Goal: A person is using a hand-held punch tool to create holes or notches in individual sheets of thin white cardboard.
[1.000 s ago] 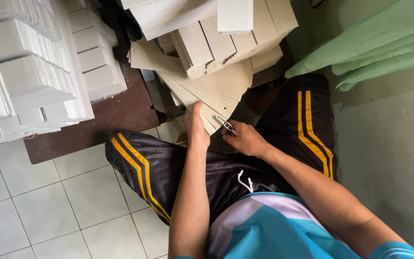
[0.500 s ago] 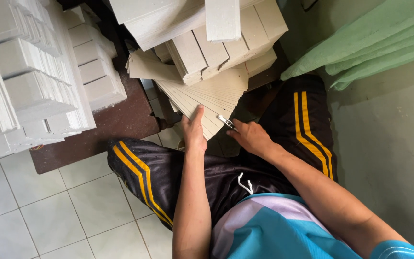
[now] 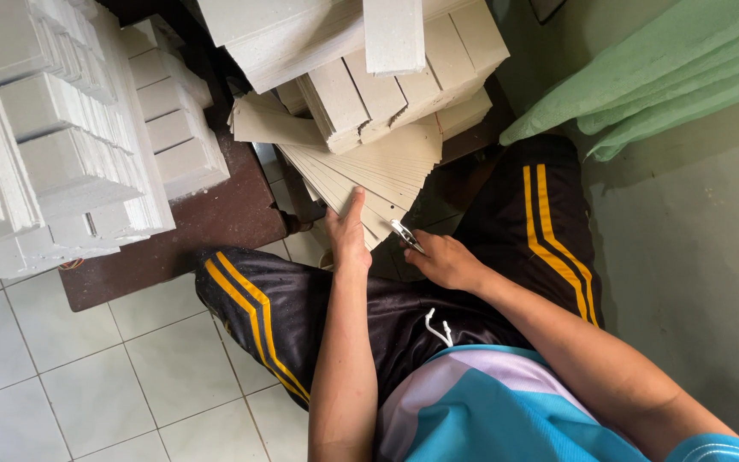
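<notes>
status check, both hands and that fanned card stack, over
Left hand flat on the fanned cardboard sheets. Right hand grips a small metal tool at the sheets' edge. Stacked grey blocks sit on the sheets.

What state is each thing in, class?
left hand: flat on the cardboard sheets
right hand: shut on a small metal tool
small metal tool: tip at the sheets' edge
cardboard sheets: fanned pile
white blocks: stacked
green cloth: folded

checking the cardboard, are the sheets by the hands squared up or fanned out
Fanned out. The tan cardboard sheets show staggered edges and corners spread like a fan; the left hand rests on them, beside the right hand.
</notes>
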